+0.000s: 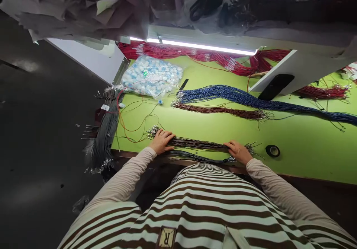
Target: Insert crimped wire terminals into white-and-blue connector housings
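Left hand: thumb and fingers parted around the brown wire bundle (199, 144), near its left end; hand (161, 141) touching it, firmness of grip cannot be told.
Right hand: fingertips on the same bundle near its right end; whether the hand (240, 152) is closed on it cannot be told.
Brown wire bundle: lying lengthwise on the table near the front edge, between and under the hands.
Dark wire bundle (195, 156): just in front of it, along the edge.
Table (306, 148): yellow-green top; black tape roll (272, 151) to the right, blue wires (223, 92) and reddish-brown wires (223, 109) farther back, bag (153, 74) of white-and-blue pieces at back left.
Room: lit lamp (209, 47) under a loaded shelf; grey wires (106, 133) hanging at the left; dark floor (41, 148).
Hidden: bundle parts beneath both hands.
Cut off: blue wires, at the right border.
Hard to make out: shelf contents, dim.
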The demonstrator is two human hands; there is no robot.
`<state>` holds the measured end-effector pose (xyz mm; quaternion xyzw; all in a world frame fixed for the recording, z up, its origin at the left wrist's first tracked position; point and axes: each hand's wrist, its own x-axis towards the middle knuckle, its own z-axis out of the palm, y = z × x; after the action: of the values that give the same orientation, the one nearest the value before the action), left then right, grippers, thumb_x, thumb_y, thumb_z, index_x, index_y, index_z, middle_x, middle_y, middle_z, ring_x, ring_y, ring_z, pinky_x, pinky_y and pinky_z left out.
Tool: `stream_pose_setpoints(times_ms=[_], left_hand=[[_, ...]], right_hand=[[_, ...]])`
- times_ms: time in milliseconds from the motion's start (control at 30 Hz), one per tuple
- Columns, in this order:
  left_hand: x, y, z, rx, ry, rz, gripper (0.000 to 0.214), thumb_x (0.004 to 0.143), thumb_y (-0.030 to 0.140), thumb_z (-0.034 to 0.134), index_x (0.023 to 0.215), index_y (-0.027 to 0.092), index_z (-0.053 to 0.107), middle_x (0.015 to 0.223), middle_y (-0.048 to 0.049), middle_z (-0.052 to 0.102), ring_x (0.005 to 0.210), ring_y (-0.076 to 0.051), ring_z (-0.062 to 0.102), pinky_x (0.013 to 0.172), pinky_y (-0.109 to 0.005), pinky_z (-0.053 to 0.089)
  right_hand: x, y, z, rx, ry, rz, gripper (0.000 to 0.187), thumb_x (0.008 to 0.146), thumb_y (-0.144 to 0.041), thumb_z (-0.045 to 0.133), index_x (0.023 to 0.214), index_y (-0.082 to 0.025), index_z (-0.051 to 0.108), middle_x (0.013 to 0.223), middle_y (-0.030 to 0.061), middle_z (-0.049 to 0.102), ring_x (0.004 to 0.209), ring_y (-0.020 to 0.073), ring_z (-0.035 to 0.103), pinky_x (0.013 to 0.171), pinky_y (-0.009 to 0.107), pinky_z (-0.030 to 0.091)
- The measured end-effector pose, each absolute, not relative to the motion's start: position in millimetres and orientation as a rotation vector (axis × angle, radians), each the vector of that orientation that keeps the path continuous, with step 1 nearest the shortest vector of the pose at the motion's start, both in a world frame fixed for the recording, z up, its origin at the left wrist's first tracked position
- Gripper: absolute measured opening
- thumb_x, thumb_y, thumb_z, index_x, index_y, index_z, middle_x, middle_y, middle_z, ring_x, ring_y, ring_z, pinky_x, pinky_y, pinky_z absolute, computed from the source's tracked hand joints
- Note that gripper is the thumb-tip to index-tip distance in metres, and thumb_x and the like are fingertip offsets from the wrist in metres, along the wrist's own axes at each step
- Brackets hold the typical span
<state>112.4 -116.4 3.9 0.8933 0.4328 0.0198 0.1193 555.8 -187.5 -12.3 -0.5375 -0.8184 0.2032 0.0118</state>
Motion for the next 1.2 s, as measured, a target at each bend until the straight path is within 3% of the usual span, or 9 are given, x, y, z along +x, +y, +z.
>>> stream_pose_setpoints(times_ms=[167, 333, 500, 900, 1033, 1200], left_hand=[[115, -116, -6, 2.562, 1.314, 0.117, 0.03, 0.083, 0.033, 0.062, 0.11, 0.021, 0.065, 0.108, -0.0101, 0.065, 0.101, -0.024, 0.056, 0.093, -0.04, 0.041], [92, -113, -8, 2.447, 1.586, 0.229, 0.04, 0.087, 0.04, 0.054, 0.121, 0.02, 0.058, 0.121, -0.0122, 0.059, 0.114, -0.025, 0.051, 0.1, -0.04, 0.039], [38, -93, -1, 2.248, 1.951, 0.303, 0.037, 0.092, 0.029, 0.037, 0.122, 0.018, 0.056, 0.121, -0.0148, 0.057, 0.114, -0.027, 0.05, 0.099, -0.044, 0.04], [-17, -5, 8, 1.943, 2.289, 0.438, 0.041, 0.089, 0.014, 0.033, 0.125, 0.011, 0.051, 0.138, -0.0196, 0.044, 0.129, -0.03, 0.037, 0.108, -0.049, 0.031], [-33, 17, 23, 1.903, 2.296, 0.458, 0.038, 0.086, 0.012, 0.036, 0.119, 0.006, 0.054, 0.129, -0.0188, 0.053, 0.122, -0.027, 0.046, 0.107, -0.043, 0.035], [-26, 20, 43, 1.956, 2.237, 0.493, 0.034, 0.084, 0.016, 0.04, 0.112, 0.011, 0.059, 0.122, -0.0143, 0.06, 0.116, -0.025, 0.052, 0.105, -0.04, 0.039]], right_hand=[[558, -187, -12, -1.671, -2.534, 0.762, 0.04, 0.086, -0.017, 0.044, 0.123, -0.018, 0.058, 0.105, 0.0102, 0.06, 0.095, 0.0212, 0.059, 0.084, 0.035, 0.05], [563, -191, -16, -1.642, -2.513, 0.769, 0.041, 0.085, -0.02, 0.044, 0.124, -0.021, 0.057, 0.105, 0.0094, 0.061, 0.094, 0.0209, 0.061, 0.084, 0.036, 0.052], [563, -191, -17, -1.654, -2.495, 0.769, 0.04, 0.085, -0.021, 0.044, 0.122, -0.02, 0.059, 0.101, 0.0096, 0.061, 0.092, 0.021, 0.062, 0.083, 0.036, 0.053], [569, -201, -10, -1.763, -2.442, 0.82, 0.042, 0.086, -0.025, 0.046, 0.126, -0.024, 0.056, 0.104, 0.009, 0.061, 0.089, 0.0199, 0.063, 0.079, 0.034, 0.053], [569, -201, -10, -1.77, -2.457, 0.808, 0.04, 0.085, -0.023, 0.045, 0.124, -0.024, 0.058, 0.103, 0.0081, 0.061, 0.092, 0.0198, 0.063, 0.081, 0.034, 0.054], [565, -192, -10, -1.716, -2.482, 0.84, 0.037, 0.085, -0.021, 0.046, 0.118, -0.025, 0.062, 0.103, 0.0079, 0.062, 0.092, 0.0202, 0.063, 0.08, 0.035, 0.054]])
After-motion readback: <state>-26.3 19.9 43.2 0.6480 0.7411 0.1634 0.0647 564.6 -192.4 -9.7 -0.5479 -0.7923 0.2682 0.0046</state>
